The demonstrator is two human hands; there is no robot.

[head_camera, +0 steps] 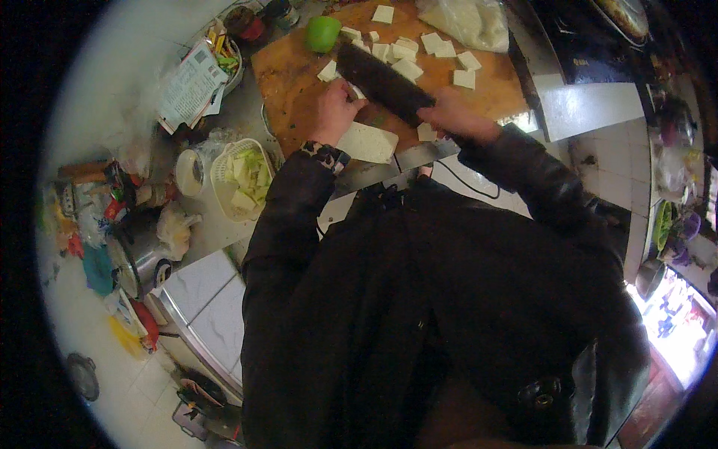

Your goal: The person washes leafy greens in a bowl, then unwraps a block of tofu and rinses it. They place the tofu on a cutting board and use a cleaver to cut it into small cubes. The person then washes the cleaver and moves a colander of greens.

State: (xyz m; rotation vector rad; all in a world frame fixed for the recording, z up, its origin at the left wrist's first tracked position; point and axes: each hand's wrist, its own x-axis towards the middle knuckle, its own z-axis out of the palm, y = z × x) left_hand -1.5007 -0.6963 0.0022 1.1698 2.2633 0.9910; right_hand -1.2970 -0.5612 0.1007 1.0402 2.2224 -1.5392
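Note:
A dark-bladed cleaver [384,84] lies across the view above a wooden cutting board [291,112], its handle in my right hand [463,115]. Beside the blade, my left hand [336,112] has its fingertips at a small white piece, perhaps tofu; whether it grips the piece is hard to tell. A larger white tofu slab [367,143] rests near the board's front edge, by my left wrist. Several cut tofu pieces [404,51] are scattered beyond the blade. At the far side stands a green round object [322,33], and a plastic bag with pale contents [468,22] lies at the upper right.
Left of the board are a white plastic basket [216,185] holding pale green cut pieces, a round container [189,173], and a printed packet [193,84] against a filled bowl. A metal pot [137,252] stands farther left. A dark cooktop [594,56] is at the upper right.

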